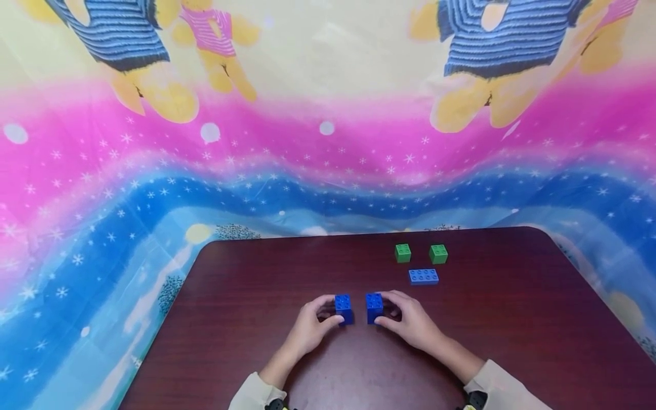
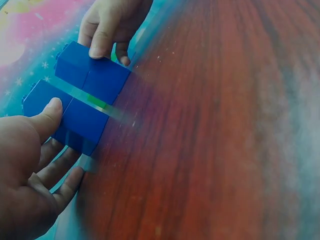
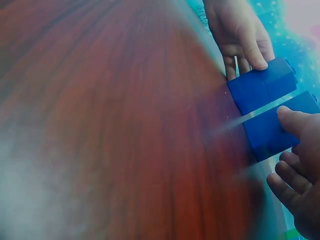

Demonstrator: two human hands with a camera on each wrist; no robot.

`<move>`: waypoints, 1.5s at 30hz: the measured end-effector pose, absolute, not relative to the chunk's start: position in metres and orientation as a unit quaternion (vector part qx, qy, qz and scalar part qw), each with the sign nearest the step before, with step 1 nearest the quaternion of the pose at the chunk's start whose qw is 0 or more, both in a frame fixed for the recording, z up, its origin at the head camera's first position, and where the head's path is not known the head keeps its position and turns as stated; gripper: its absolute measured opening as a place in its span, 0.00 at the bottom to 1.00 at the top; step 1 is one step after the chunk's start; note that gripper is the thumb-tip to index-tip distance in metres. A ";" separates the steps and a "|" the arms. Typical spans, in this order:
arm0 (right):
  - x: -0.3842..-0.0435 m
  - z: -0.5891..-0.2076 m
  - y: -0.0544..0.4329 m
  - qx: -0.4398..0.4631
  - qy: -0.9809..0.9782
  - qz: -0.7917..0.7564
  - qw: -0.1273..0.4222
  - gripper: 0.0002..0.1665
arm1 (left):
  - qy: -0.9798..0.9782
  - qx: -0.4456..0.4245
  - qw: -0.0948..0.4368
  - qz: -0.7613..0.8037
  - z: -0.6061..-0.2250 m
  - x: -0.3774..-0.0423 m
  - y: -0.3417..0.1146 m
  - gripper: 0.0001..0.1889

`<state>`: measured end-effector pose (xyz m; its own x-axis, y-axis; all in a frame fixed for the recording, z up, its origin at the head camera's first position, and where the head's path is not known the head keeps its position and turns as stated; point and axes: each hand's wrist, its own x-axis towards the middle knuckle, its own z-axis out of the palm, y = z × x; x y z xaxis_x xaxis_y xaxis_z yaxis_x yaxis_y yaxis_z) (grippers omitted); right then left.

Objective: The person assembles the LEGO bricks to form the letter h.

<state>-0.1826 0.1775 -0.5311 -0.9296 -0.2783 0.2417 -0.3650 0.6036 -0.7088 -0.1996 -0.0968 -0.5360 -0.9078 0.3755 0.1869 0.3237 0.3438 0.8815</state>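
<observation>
Two upright stacks of dark blue toy building bricks stand side by side on the table, a narrow gap between them. My left hand [image 1: 310, 326] pinches the left blue stack [image 1: 344, 313] between thumb and fingers from its outer side. The right blue stack [image 1: 374, 312] is held the same way by my right hand [image 1: 414, 323]. In the left wrist view a seam crosses the left stack [image 2: 82, 120], showing two bricks one on the other. A similar seam shows on the right stack [image 3: 272, 127] in the right wrist view. Studs point up on both.
Beyond the hands lies a lighter blue long brick [image 1: 423, 277]. Two green square bricks [image 1: 402, 253] sit behind it, spaced apart. The dark red wooden table [image 1: 246, 279] ends at a rounded far edge, against a patterned cloth [image 1: 328, 154] hung behind.
</observation>
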 end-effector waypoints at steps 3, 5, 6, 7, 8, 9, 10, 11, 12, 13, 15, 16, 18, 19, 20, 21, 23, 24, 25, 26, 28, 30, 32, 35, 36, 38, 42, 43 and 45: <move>-0.181 -0.531 0.184 0.186 -0.895 0.402 0.054 0.35 | 0.823 0.215 0.024 0.526 -0.536 -0.200 -0.097 0.22; -0.180 -0.530 0.191 0.191 -0.895 0.400 0.057 0.36 | 0.825 0.218 0.024 0.522 -0.537 -0.200 -0.097 0.21; -0.179 -0.529 0.194 0.195 -0.895 0.397 0.059 0.37 | 0.825 0.219 0.023 0.521 -0.537 -0.200 -0.097 0.21; -0.178 -0.528 0.198 0.197 -0.896 0.393 0.062 0.37 | 0.825 0.219 0.023 0.520 -0.537 -0.200 -0.098 0.21; -0.178 -0.528 0.201 0.199 -0.896 0.392 0.065 0.37 | 0.825 0.219 0.023 0.520 -0.537 -0.200 -0.098 0.21; -0.177 -0.527 0.205 0.200 -0.897 0.389 0.068 0.37 | 0.826 0.219 0.023 0.520 -0.537 -0.200 -0.098 0.21; -0.177 -0.526 0.209 0.200 -0.897 0.388 0.071 0.37 | 0.826 0.218 0.023 0.519 -0.538 -0.200 -0.098 0.22; -0.176 -0.526 0.213 0.197 -0.898 0.386 0.073 0.37 | 0.825 0.219 0.021 0.520 -0.538 -0.200 -0.098 0.22; -0.176 -0.525 0.217 0.194 -0.900 0.383 0.076 0.37 | 0.825 0.220 0.020 0.520 -0.538 -0.200 -0.098 0.22; -0.176 -0.525 0.221 0.190 -0.901 0.382 0.080 0.37 | 0.825 0.221 0.017 0.520 -0.539 -0.200 -0.098 0.22; -0.176 -0.524 0.229 0.183 -0.902 0.380 0.087 0.36 | 0.825 0.220 0.017 0.520 -0.540 -0.200 -0.098 0.22; -0.176 -0.524 0.232 0.179 -0.903 0.380 0.090 0.36 | 0.825 0.219 0.016 0.520 -0.540 -0.200 -0.098 0.22; -0.177 -0.524 0.239 0.171 -0.904 0.379 0.099 0.36 | 0.825 0.223 0.013 0.518 -0.541 -0.200 -0.098 0.22; -0.177 -0.524 0.243 0.167 -0.904 0.380 0.103 0.36 | 0.826 0.222 0.014 0.518 -0.541 -0.199 -0.098 0.22; -0.177 -0.524 0.246 0.163 -0.905 0.379 0.107 0.36 | 0.826 0.221 0.015 0.518 -0.541 -0.199 -0.098 0.22; -0.176 -0.525 0.249 0.160 -0.906 0.378 0.109 0.35 | 0.827 0.221 0.015 0.517 -0.541 -0.199 -0.098 0.22; -0.176 -0.525 0.254 0.155 -0.908 0.373 0.114 0.35 | 0.826 0.222 0.015 0.518 -0.541 -0.199 -0.098 0.22; -0.176 -0.525 0.256 0.153 -0.909 0.370 0.117 0.35 | 0.826 0.220 0.017 0.519 -0.541 -0.199 -0.098 0.22; -0.176 -0.525 0.259 0.152 -0.911 0.365 0.120 0.35 | 0.826 0.218 0.018 0.520 -0.541 -0.199 -0.098 0.22; -0.176 -0.525 0.261 0.152 -0.911 0.362 0.125 0.34 | 0.825 0.218 0.018 0.521 -0.541 -0.199 -0.098 0.21; -0.176 -0.526 0.264 0.150 -0.914 0.350 0.138 0.34 | 0.824 0.218 0.020 0.522 -0.541 -0.199 -0.098 0.21; -0.177 -0.525 0.267 0.147 -0.917 0.338 0.152 0.34 | 0.823 0.221 0.017 0.522 -0.542 -0.199 -0.098 0.21; -0.178 -0.525 0.270 0.142 -0.920 0.327 0.164 0.33 | 0.822 0.226 0.014 0.523 -0.542 -0.199 -0.098 0.21; -0.180 -0.523 0.274 0.137 -0.922 0.319 0.169 0.34 | 0.820 0.230 0.010 0.524 -0.542 -0.199 -0.098 0.21; -0.180 -0.522 0.275 0.135 -0.923 0.319 0.169 0.34 | 0.820 0.229 0.010 0.525 -0.542 -0.199 -0.098 0.21; -0.182 -0.521 0.278 0.135 -0.922 0.323 0.164 0.35 | 0.821 0.225 0.012 0.525 -0.542 -0.199 -0.098 0.21; -0.187 -0.522 0.282 0.135 -0.924 0.323 0.156 0.36 | 0.822 0.221 0.014 0.525 -0.541 -0.199 -0.098 0.22; -0.188 -0.522 0.283 0.133 -0.924 0.322 0.155 0.37 | 0.821 0.222 0.013 0.525 -0.541 -0.200 -0.098 0.22; -0.190 -0.524 0.286 0.130 -0.927 0.317 0.152 0.37 | 0.820 0.224 0.011 0.527 -0.542 -0.200 -0.098 0.22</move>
<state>-0.1903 0.2858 -0.5240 -0.9202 -0.1438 0.3640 -0.3367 0.7650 -0.5490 -0.2000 -0.0976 -0.5417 -0.8991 0.3789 0.2191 0.3567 0.3441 0.8685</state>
